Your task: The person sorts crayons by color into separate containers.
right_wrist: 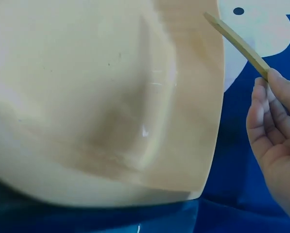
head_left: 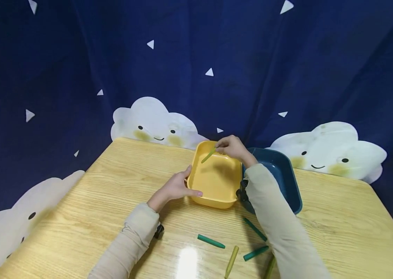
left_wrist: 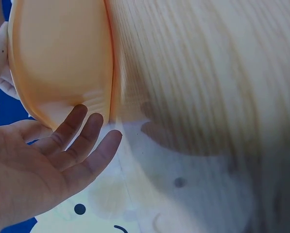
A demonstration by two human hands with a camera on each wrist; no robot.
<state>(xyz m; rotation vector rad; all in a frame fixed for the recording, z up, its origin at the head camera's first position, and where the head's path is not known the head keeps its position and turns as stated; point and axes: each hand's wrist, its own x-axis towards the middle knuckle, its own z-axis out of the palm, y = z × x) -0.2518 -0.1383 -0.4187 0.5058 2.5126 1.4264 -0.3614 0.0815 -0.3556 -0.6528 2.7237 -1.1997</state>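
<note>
My right hand [head_left: 231,147] is above the far part of a yellow plastic bin [head_left: 213,182] and pinches an olive-yellow crayon [right_wrist: 239,43] between thumb and fingertips. The same crayon slants down over the bin, which shows bare inside. At the bin's near left corner, my left hand [head_left: 176,186] rests against the side, thumb along the near rim and fingers spread along the left wall. In the left wrist view those fingers [left_wrist: 89,148] extend loosely beside the bin's wall.
A dark blue bin [head_left: 281,166] stands right beside the yellow one, partly behind the right sleeve. Nearer on the wooden table lie green crayons [head_left: 211,241] and olive-yellow crayons [head_left: 231,262], one partly under the right forearm. A navy curtain with white clouds hangs behind the table.
</note>
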